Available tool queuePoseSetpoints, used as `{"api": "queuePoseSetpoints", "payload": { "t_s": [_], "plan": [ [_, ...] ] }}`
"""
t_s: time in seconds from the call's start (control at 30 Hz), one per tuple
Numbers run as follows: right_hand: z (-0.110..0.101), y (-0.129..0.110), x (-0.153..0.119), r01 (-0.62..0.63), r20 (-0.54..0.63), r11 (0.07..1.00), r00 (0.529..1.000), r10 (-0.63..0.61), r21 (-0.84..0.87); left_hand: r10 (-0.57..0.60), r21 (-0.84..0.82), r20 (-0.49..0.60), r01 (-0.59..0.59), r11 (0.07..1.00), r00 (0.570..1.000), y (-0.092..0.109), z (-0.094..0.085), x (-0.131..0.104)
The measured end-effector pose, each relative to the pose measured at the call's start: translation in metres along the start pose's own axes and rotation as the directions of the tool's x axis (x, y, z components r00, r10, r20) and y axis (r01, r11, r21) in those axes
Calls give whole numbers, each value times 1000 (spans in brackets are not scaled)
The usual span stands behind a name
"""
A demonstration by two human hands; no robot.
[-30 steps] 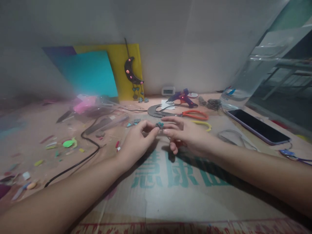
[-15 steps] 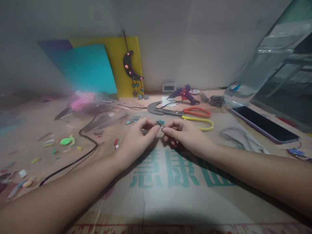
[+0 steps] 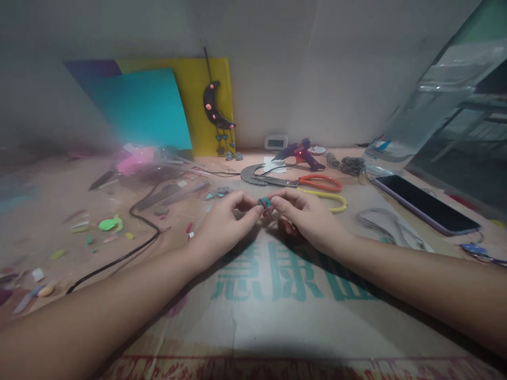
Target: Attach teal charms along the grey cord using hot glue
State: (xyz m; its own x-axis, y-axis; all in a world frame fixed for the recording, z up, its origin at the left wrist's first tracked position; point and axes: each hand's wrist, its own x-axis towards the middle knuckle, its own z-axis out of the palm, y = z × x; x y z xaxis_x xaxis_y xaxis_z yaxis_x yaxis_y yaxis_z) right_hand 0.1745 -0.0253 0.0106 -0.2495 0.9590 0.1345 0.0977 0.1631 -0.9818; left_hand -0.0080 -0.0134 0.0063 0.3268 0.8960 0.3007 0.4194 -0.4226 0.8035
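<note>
Between my fingertips, over the middle of the cardboard sheet (image 3: 253, 332), is a small teal-and-grey piece (image 3: 264, 202). My left hand (image 3: 232, 219) pinches it from the left with thumb and forefinger. From the right, the thumb and forefinger of my right hand (image 3: 307, 214) close on its other edge, the remaining fingers curled below. Its exact shape is too small and partly covered to tell. Just beyond my left hand lie similar small teal-and-grey pieces (image 3: 217, 193). Pliers-like scissors (image 3: 277, 181) with one orange and one yellow handle lie behind my hands.
A hot glue gun (image 3: 300, 154) with a red light rests near the wall. A phone (image 3: 428, 203) and grey cord (image 3: 386, 224) lie right. Left are a black cable (image 3: 147, 224) and scattered clay bits. A moon ornament (image 3: 214, 108) hangs before a yellow board (image 3: 178, 84).
My right fingertips have moved in over the teal-and-grey piece and now press against its right side. The piece has turned and shifted slightly right. My left hand stays nearly in place.
</note>
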Motion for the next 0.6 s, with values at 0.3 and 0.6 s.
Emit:
{"api": "queuePoseSetpoints", "payload": {
  "t_s": [0.3, 0.6],
  "plan": [
    [0, 2, 1, -45, -9, 999, 999, 45, -9, 18, -1, 81, -18, 1000, 997, 2, -1, 1],
    [0, 0, 2, -72, -50, 997, 996, 73, 35, 16, -87, 61, -10, 996, 998, -1, 1, 1]
  ]
}}
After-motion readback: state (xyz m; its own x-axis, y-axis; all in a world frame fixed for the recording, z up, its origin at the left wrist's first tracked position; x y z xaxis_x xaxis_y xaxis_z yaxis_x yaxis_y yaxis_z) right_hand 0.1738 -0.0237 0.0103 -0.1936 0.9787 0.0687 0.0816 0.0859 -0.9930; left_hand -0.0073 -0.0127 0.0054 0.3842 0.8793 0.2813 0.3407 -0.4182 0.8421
